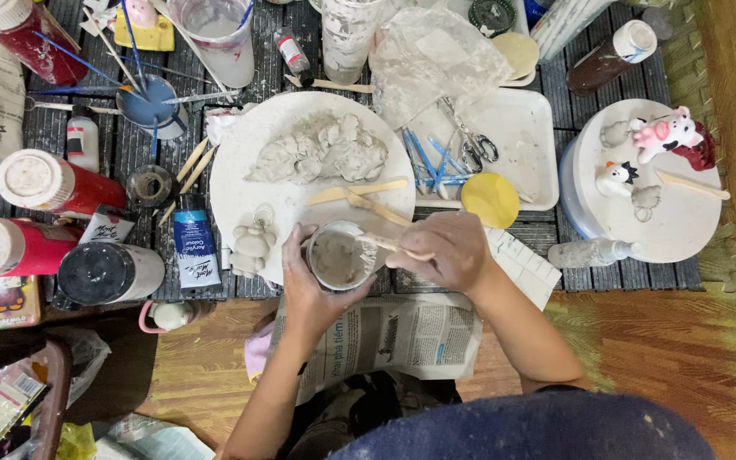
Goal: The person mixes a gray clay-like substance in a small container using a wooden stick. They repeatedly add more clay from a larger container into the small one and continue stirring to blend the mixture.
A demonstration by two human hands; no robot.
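Observation:
My left hand (306,285) grips a small round cup (338,255) filled with grey slip, held at the near edge of a round white board (240,183). My right hand (445,249) holds a thin wooden stick (378,244) whose tip dips into the cup. On the board lie lumps of grey clay (321,152), a small grey clay figure (251,244) and two flat wooden modelling tools (359,192).
Red paint bottles (44,183) and a blue paint tube (195,247) stand at the left. A white tray (526,145) holds scissors and blue tools beside a yellow disc (490,200). At the right, a round stand (683,221) carries small painted figures. Newspaper (402,336) covers my lap.

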